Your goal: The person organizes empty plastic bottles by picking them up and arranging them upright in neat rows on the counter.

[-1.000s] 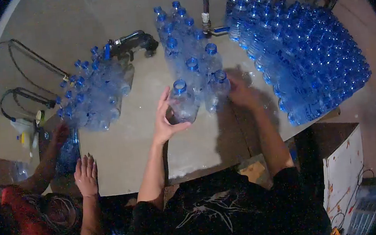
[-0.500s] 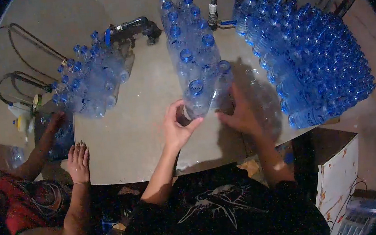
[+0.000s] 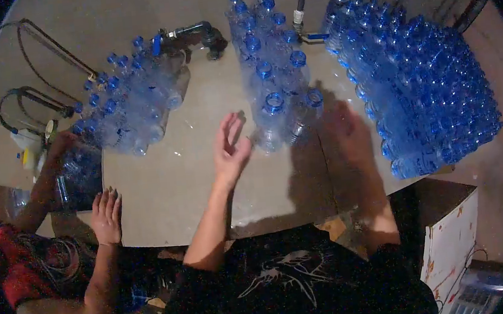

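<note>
Two columns of clear plastic bottles with blue open necks stand upright in the middle of the table, and the nearest bottle (image 3: 273, 127) is at their front end. Just left of it, my left hand (image 3: 231, 150) is raised with its fingers apart and nothing in it. On the other side, my right hand (image 3: 349, 132) is in shadow and somewhat blurred. Its fingers look spread, with a gap between them and the front right bottle (image 3: 308, 115).
A large block of blue-tinted bottles (image 3: 427, 91) fills the right side. Another bottle group (image 3: 132, 114) stands at left, beside a co-worker's hand (image 3: 107, 219) resting near the table edge (image 3: 168, 234). A pipe with a blue valve (image 3: 191, 32) rises at the back.
My left hand has come off the front bottle and moved slightly left. My right hand has drawn away to the right. The co-worker's far arm has shifted slightly.
</note>
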`<state>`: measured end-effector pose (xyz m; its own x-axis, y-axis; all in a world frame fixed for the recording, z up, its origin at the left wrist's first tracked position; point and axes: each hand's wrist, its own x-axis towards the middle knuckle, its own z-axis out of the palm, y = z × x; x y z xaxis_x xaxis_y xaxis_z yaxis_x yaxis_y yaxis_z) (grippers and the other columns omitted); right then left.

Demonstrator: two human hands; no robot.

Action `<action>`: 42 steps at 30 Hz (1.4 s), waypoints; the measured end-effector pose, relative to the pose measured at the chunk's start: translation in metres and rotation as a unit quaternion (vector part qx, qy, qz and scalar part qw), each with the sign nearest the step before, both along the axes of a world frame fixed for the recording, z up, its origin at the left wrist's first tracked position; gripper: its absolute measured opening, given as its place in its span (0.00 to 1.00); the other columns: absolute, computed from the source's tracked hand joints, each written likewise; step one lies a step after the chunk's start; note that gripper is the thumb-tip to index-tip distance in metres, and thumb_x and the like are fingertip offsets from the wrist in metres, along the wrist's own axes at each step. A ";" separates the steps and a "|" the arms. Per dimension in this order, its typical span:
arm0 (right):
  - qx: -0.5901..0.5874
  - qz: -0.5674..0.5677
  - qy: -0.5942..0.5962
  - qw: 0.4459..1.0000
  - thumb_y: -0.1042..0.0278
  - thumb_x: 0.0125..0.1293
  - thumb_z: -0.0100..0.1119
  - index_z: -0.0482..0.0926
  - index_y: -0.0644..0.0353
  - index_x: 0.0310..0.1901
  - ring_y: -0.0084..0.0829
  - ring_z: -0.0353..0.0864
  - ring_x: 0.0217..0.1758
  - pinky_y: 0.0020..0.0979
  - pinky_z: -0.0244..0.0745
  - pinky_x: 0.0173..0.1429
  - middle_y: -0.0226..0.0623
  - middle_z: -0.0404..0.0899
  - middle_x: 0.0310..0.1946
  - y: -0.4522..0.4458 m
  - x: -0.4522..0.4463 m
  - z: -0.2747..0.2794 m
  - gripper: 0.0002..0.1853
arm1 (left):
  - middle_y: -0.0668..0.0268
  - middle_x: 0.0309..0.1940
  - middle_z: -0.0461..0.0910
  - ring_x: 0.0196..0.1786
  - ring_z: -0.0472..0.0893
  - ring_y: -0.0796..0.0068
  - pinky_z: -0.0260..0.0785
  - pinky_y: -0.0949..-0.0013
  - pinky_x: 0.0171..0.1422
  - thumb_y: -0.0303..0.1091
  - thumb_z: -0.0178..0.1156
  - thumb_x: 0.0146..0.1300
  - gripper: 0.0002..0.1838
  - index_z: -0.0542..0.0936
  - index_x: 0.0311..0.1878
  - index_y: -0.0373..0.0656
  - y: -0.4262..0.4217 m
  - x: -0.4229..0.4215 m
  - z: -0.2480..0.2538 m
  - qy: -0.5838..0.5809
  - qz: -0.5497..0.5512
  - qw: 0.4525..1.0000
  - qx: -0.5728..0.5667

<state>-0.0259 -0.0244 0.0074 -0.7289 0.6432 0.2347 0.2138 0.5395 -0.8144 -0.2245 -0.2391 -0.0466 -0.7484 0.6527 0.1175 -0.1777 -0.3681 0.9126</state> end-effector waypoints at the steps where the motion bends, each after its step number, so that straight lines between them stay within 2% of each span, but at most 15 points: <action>1: 0.001 0.001 0.015 1.000 0.80 0.60 0.60 0.66 0.62 0.66 0.32 0.77 0.60 0.34 0.71 0.65 0.42 0.76 0.58 0.017 -0.007 0.000 0.30 | 0.55 0.71 0.63 0.75 0.60 0.61 0.60 0.64 0.71 0.40 0.63 0.66 0.37 0.59 0.73 0.39 0.006 -0.011 -0.002 -0.016 -0.013 1.000 -0.015; 4: -0.026 0.034 0.045 0.998 0.85 0.58 0.55 0.69 0.61 0.64 0.30 0.78 0.59 0.32 0.71 0.65 0.42 0.78 0.56 0.066 -0.043 -0.030 0.29 | 0.54 0.74 0.58 0.76 0.59 0.62 0.54 0.64 0.75 0.49 0.50 0.74 0.36 0.53 0.75 0.36 0.038 -0.040 -0.013 -0.017 -0.046 0.997 -0.055; 7: 0.079 -0.029 0.071 0.994 0.67 0.66 0.60 0.73 0.64 0.57 0.29 0.80 0.50 0.30 0.74 0.57 0.38 0.81 0.49 0.071 -0.046 -0.061 0.20 | 0.53 0.74 0.59 0.76 0.58 0.64 0.48 0.65 0.78 0.55 0.42 0.76 0.37 0.52 0.76 0.36 0.051 -0.042 -0.016 0.111 -0.019 0.974 -0.196; 10: 0.099 -0.223 0.155 0.957 0.71 0.64 0.60 0.76 0.65 0.53 0.26 0.81 0.41 0.28 0.77 0.49 0.37 0.81 0.43 -0.022 -0.043 0.033 0.17 | 0.55 0.63 0.71 0.59 0.76 0.66 0.66 0.68 0.64 0.46 0.51 0.74 0.29 0.63 0.71 0.38 0.010 -0.042 0.015 0.115 0.155 0.967 -0.166; 11: -0.077 -0.278 0.266 0.920 0.77 0.61 0.59 0.77 0.66 0.53 0.25 0.81 0.39 0.27 0.78 0.45 0.37 0.81 0.41 -0.061 -0.053 0.060 0.17 | 0.57 0.60 0.74 0.53 0.78 0.68 0.70 0.70 0.58 0.43 0.54 0.73 0.27 0.67 0.69 0.39 -0.018 -0.046 0.026 0.104 0.204 0.958 -0.172; 12: -0.035 -0.201 0.296 0.933 0.75 0.62 0.60 0.77 0.65 0.52 0.25 0.80 0.37 0.26 0.77 0.44 0.36 0.80 0.39 -0.080 -0.063 0.051 0.16 | 0.58 0.56 0.76 0.47 0.81 0.70 0.74 0.71 0.52 0.40 0.57 0.71 0.25 0.70 0.66 0.39 -0.045 -0.055 0.033 0.096 0.244 0.949 -0.177; 14: 0.065 -0.040 0.246 0.966 0.73 0.61 0.63 0.78 0.63 0.51 0.29 0.80 0.37 0.28 0.76 0.45 0.38 0.80 0.37 -0.131 -0.099 0.062 0.16 | 0.62 0.49 0.77 0.36 0.79 0.77 0.73 0.79 0.37 0.32 0.63 0.65 0.19 0.75 0.58 0.39 -0.097 -0.089 0.039 0.329 0.452 0.799 -0.220; 16: 0.158 0.085 0.205 0.962 0.68 0.58 0.68 0.75 0.60 0.56 0.41 0.81 0.43 0.38 0.76 0.52 0.42 0.80 0.39 -0.154 -0.184 0.056 0.24 | 0.58 0.49 0.77 0.39 0.82 0.67 0.75 0.69 0.41 0.37 0.66 0.61 0.23 0.75 0.58 0.41 -0.119 -0.097 0.116 0.303 0.465 0.789 -0.265; 20: 0.222 0.023 0.061 0.973 0.60 0.50 0.74 0.62 0.63 0.66 0.54 0.80 0.51 0.47 0.72 0.59 0.52 0.81 0.46 -0.155 -0.339 0.012 0.43 | 0.54 0.49 0.78 0.44 0.82 0.46 0.74 0.50 0.49 0.51 0.68 0.55 0.31 0.76 0.58 0.42 -0.125 -0.154 0.138 0.479 0.476 0.616 -0.406; 26: 0.094 0.051 -0.064 0.992 0.56 0.53 0.71 0.63 0.61 0.60 0.55 0.81 0.49 0.49 0.75 0.54 0.55 0.80 0.43 -0.173 -0.325 0.021 0.37 | 0.53 0.44 0.84 0.46 0.84 0.53 0.75 0.57 0.51 0.63 0.67 0.52 0.36 0.80 0.55 0.43 -0.137 -0.181 0.132 0.546 0.345 0.596 -0.477; 29: 0.117 0.041 -0.023 0.992 0.53 0.54 0.69 0.64 0.61 0.59 0.53 0.80 0.51 0.48 0.75 0.54 0.52 0.79 0.48 -0.198 -0.229 0.012 0.36 | 0.59 0.29 0.85 0.30 0.83 0.64 0.75 0.66 0.37 0.47 0.76 0.49 0.28 0.83 0.50 0.41 -0.146 -0.142 0.149 0.498 0.281 0.696 -0.434; 34: 0.005 -0.039 0.011 0.999 0.56 0.51 0.75 0.61 0.60 0.66 0.48 0.76 0.59 0.41 0.71 0.63 0.49 0.74 0.57 -0.175 -0.023 0.022 0.44 | 0.60 0.33 0.83 0.25 0.80 0.66 0.73 0.68 0.33 0.36 0.76 0.46 0.23 0.84 0.48 0.44 -0.119 -0.035 0.165 0.506 0.021 0.814 -0.284; 35: -0.169 -0.106 0.046 0.979 0.57 0.50 0.76 0.60 0.59 0.67 0.48 0.76 0.59 0.40 0.72 0.63 0.49 0.74 0.57 -0.171 -0.002 0.025 0.45 | 0.61 0.34 0.83 0.25 0.80 0.65 0.73 0.67 0.33 0.36 0.76 0.46 0.23 0.84 0.48 0.44 -0.103 -0.022 0.165 0.509 -0.006 0.817 -0.272; 38: 0.031 -0.061 0.021 0.997 0.58 0.51 0.76 0.61 0.61 0.66 0.47 0.80 0.55 0.39 0.75 0.59 0.49 0.76 0.56 -0.123 0.029 0.016 0.44 | 0.61 0.34 0.83 0.29 0.81 0.64 0.74 0.65 0.35 0.39 0.77 0.44 0.25 0.83 0.48 0.45 -0.051 0.002 0.159 0.572 -0.022 0.776 -0.264; 42: -0.003 -0.089 -0.119 0.989 0.57 0.53 0.75 0.59 0.61 0.67 0.46 0.75 0.62 0.42 0.72 0.62 0.49 0.73 0.59 -0.110 0.025 0.025 0.45 | 0.59 0.39 0.83 0.34 0.83 0.61 0.75 0.61 0.39 0.44 0.78 0.41 0.32 0.81 0.51 0.43 -0.024 0.024 0.169 0.574 -0.028 0.747 -0.334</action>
<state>-0.0013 -0.1349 0.0328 -0.6388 0.7665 0.0665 0.4903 0.4722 -0.7325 -0.2009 -0.2634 0.1225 -0.3739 0.8796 0.2940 0.8650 0.2165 0.4526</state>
